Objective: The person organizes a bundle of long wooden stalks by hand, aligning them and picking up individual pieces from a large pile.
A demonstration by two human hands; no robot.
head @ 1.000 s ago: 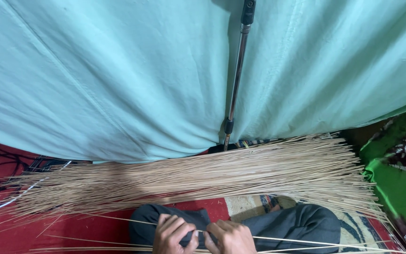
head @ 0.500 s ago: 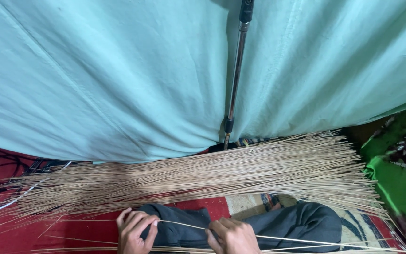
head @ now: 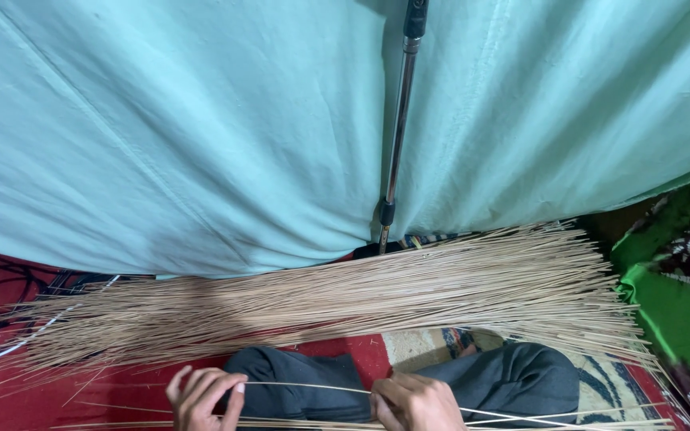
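The left hand (head: 201,397) is sliding outward from the right hand (head: 415,401), both now pinching one thin reed (head: 313,389) in their fingers. That is drawing the reed straight above the lap, beside the big reed bundle (head: 345,299).

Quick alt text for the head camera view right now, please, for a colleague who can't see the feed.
Two bare hands at the bottom edge, left hand and right hand, pinch one thin pale stick between them above a dark-trousered lap. Beyond lies a wide pile of similar sticks on a red patterned rug, backed by a teal cloth and a metal pole.
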